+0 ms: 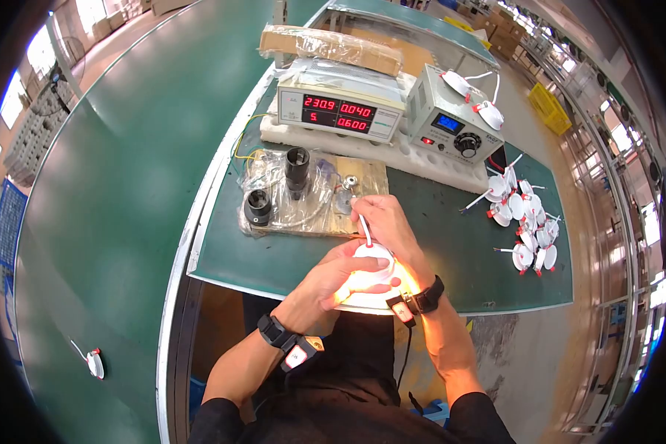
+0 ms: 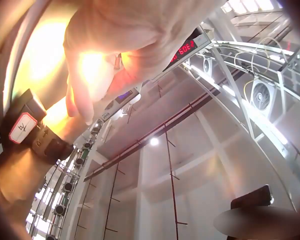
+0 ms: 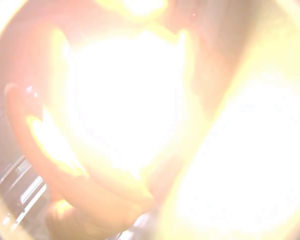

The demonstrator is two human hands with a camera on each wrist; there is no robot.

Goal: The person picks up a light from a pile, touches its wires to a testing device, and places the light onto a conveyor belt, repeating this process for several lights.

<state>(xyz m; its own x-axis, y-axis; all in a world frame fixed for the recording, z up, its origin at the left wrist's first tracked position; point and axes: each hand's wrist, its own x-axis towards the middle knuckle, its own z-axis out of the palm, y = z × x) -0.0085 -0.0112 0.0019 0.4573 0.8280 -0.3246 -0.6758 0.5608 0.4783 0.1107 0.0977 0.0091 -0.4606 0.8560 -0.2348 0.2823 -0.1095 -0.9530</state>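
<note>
In the head view my left hand [image 1: 339,272] grips a lit LED downlight [image 1: 374,254], its white back up and its glow falling toward my body. A white cord [image 1: 365,229] runs from it up to my right hand [image 1: 389,223], which pinches the cord's far end beside a round metal contact [image 1: 343,201] on the test board [image 1: 314,223]. The wire tips are hidden by the fingers. Glare from the lit downlight [image 3: 125,100] washes out most of the right wrist view. The left wrist view shows the left fingers around the glowing lamp.
Behind the board stand a power meter [image 1: 339,115] with red digits and a grey voltage regulator [image 1: 451,122] with two downlights on top. Several white downlights [image 1: 524,214] are heaped at the right. Two black sockets [image 1: 297,174] rise from the board. One downlight [image 1: 95,364] lies far left.
</note>
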